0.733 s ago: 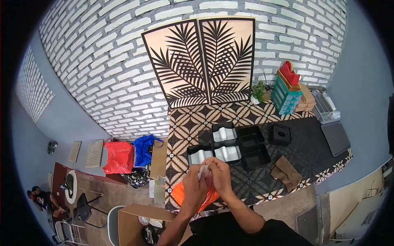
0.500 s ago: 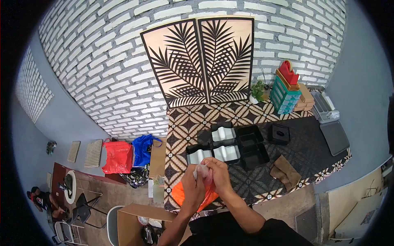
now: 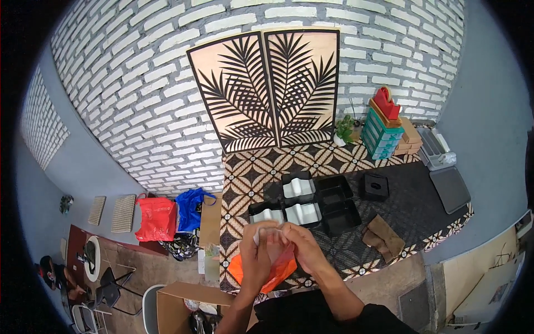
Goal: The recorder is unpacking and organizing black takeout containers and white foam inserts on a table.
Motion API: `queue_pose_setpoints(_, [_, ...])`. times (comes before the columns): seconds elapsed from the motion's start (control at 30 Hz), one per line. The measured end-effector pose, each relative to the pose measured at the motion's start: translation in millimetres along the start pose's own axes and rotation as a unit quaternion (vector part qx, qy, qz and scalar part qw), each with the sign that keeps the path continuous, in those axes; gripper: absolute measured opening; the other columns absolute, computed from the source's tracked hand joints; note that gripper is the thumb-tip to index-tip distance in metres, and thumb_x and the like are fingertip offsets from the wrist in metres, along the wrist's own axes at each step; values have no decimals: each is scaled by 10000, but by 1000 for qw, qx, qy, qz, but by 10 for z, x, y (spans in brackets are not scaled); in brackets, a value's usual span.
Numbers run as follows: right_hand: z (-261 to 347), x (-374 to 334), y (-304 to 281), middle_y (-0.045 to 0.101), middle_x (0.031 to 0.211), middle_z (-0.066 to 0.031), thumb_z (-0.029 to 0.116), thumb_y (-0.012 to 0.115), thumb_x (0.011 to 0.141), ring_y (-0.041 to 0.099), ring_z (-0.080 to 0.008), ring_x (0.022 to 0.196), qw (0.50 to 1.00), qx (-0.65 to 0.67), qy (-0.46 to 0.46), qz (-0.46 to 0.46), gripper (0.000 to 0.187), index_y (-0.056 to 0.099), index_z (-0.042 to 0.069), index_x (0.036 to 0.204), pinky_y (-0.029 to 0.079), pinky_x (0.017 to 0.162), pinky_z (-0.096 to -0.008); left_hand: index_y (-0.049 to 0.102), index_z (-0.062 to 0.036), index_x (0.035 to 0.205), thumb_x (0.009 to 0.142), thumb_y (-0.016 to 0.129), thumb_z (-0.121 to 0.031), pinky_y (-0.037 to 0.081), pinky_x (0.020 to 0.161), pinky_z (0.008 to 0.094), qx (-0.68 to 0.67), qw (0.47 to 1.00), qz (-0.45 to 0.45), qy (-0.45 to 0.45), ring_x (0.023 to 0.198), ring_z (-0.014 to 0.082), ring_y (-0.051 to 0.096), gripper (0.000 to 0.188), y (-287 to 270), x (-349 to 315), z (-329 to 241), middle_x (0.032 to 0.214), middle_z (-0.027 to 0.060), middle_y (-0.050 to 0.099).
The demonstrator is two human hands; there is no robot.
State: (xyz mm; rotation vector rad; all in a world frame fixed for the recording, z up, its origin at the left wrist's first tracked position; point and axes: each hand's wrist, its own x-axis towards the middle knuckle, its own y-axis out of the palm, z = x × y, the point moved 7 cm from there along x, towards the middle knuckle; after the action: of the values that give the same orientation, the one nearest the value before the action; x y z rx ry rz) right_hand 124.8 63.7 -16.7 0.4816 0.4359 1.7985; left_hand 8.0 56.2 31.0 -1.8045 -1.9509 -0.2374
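My left hand (image 3: pixel 255 244) and my right hand (image 3: pixel 304 245) are close together over the table's near edge. Both pinch the upper rim of a thin, translucent plastic bag (image 3: pixel 273 240), which is spread between them. An orange plastic bag (image 3: pixel 282 274) lies just beneath, partly covered by my hands and forearms. Beyond my fingers stand several black boxes with pale, ridged inserts, one such insert (image 3: pixel 298 187) being at the back. Next to them on the right is an open black box (image 3: pixel 339 217) without an insert.
A black tissue box (image 3: pixel 374 186) and a folded brown cloth (image 3: pixel 384 238) lie to the right. Teal drawers (image 3: pixel 382 133) with a red tape dispenser (image 3: pixel 386 103) stand at the back. A cardboard box (image 3: pixel 172 312) is at lower left; red (image 3: pixel 156 218) and blue bags (image 3: pixel 191 209) lie beyond it.
My hands have spread slightly apart, and the translucent bag between them is stretched wider. The view has shifted a little.
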Motion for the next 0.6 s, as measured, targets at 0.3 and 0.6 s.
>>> queue_pose_setpoints(0.3, [-176, -61, -22, 512, 675, 73, 223, 485, 1007, 421, -11, 598, 987, -68, -3, -146, 336, 601, 49, 744, 343, 527, -203, 523, 9, 832, 1021, 436, -176, 398, 554, 393, 122, 983, 111, -86, 573, 298, 512, 278, 210, -9, 116, 630, 142, 503])
queue_pose_setpoints(0.6, [-364, -69, -149, 462, 641, 81, 147, 512, 968, 368, -7, 587, 988, 22, 14, -153, 302, 572, 80, 680, 304, 523, -217, 518, -49, 689, 1048, 413, -250, 331, 512, 272, -83, 954, 83, -277, 592, 55, 397, 424, 216, -76, 521, 599, -33, 435])
